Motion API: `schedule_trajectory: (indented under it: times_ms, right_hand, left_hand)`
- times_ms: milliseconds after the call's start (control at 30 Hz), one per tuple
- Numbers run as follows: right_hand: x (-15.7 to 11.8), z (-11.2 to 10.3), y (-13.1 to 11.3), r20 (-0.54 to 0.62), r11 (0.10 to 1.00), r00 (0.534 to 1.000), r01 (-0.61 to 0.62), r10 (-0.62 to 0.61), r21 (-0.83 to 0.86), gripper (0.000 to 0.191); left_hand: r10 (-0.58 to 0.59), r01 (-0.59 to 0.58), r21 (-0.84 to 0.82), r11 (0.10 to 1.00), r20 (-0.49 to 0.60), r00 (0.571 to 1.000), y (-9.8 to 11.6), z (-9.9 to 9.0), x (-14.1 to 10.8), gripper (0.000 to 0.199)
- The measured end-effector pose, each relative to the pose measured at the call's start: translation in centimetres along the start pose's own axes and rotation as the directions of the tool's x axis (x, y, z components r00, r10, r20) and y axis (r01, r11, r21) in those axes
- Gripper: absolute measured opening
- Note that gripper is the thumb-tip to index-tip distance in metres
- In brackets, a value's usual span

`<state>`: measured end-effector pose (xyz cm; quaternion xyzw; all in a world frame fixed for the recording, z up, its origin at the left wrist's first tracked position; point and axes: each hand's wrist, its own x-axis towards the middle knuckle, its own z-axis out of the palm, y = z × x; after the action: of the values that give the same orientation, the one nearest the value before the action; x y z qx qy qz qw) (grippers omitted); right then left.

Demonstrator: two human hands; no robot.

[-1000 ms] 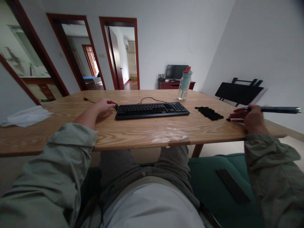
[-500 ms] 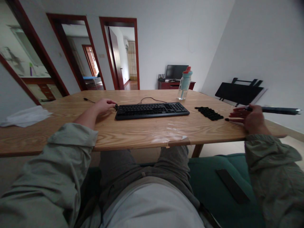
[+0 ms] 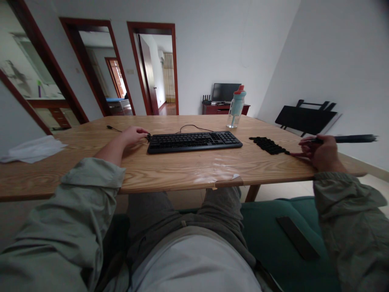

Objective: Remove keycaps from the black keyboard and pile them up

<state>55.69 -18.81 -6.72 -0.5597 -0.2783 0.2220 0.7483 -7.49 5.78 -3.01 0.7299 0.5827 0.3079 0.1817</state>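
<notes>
Black plastic keyboard, ridged keys, grained wooden table

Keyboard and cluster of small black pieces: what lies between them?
Only a narrow, bare stretch of table shows between the keyboard and the cluster of small black pieces in the head view. The bottle stands farther back.

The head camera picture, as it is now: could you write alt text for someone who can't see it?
A person's right hand holds a long dark tool beside a cluster of small black pieces on a wooden table, while the left hand rests at the left end of a black keyboard. A water bottle stands behind.
</notes>
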Motion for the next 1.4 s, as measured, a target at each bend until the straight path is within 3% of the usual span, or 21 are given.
schedule_trajectory:
  times_ms: [400,767,967,1067,1200,1400]
  right_hand:
    - [-0.7,0.0,-0.3,0.143,0.998,0.989,-0.05,0.044,0.037,0.029]
    - [-1.1,0.6,-0.6,0.125,0.998,0.992,-0.02,0.012,0.065,0.035]
    - [0.0,-0.1,0.1,0.05,0.992,0.994,0.091,-0.096,0.091,0.035]
    - [0.2,-0.2,0.3,0.09,0.987,0.989,0.108,-0.119,0.116,0.034]
    - [-0.1,0.0,0.2,0.127,0.993,0.988,0.077,-0.087,0.085,0.036]
    - [-0.4,0.2,-0.2,0.075,0.999,0.996,0.049,-0.051,0.024,0.039]
  left_hand:
    - [0.059,-0.062,0.081,0.995,0.041,0.997,-0.5,0.0,0.3,0.028]
    - [0.054,-0.054,0.07,0.996,0.007,0.999,-0.1,0.0,0.0,0.025]
    - [0.067,-0.068,0.044,0.997,0.023,0.997,-0.8,0.2,0.4,0.025]
    - [0.066,-0.067,0.042,0.997,0.024,0.998,-0.9,0.2,0.4,0.026]
    - [0.06,-0.061,0.046,0.997,0.028,0.998,-0.7,0.2,0.4,0.025]
    - [0.054,-0.056,0.068,0.996,0.029,0.998,-0.4,0.1,0.3,0.025]
